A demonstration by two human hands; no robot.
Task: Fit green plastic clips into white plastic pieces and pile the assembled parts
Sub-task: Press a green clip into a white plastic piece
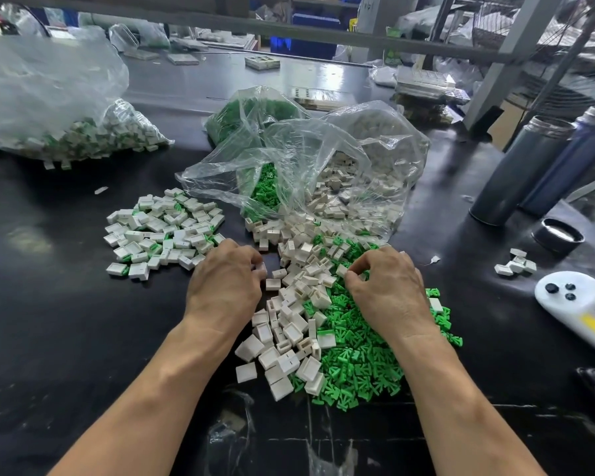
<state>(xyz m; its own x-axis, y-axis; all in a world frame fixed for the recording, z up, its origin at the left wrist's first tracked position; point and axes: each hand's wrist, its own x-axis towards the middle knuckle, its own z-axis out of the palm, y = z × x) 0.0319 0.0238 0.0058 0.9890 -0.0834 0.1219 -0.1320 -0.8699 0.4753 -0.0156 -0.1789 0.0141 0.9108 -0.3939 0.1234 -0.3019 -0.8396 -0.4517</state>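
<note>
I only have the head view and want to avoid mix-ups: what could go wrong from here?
1. The finished pile lies close beside the loose white pieces, so the left hand could sweep unclipped pieces into it.
2. Green clips spread toward the near table edge and may get knocked off.

Two bare forearms in view, no sleeves showing; left hand [225, 281] and right hand [387, 286] both ungloved; no rings, watch or wristband visible; veins and tendons stand out on the backs; fingers [251, 257] short-nailed where visible.
</note>
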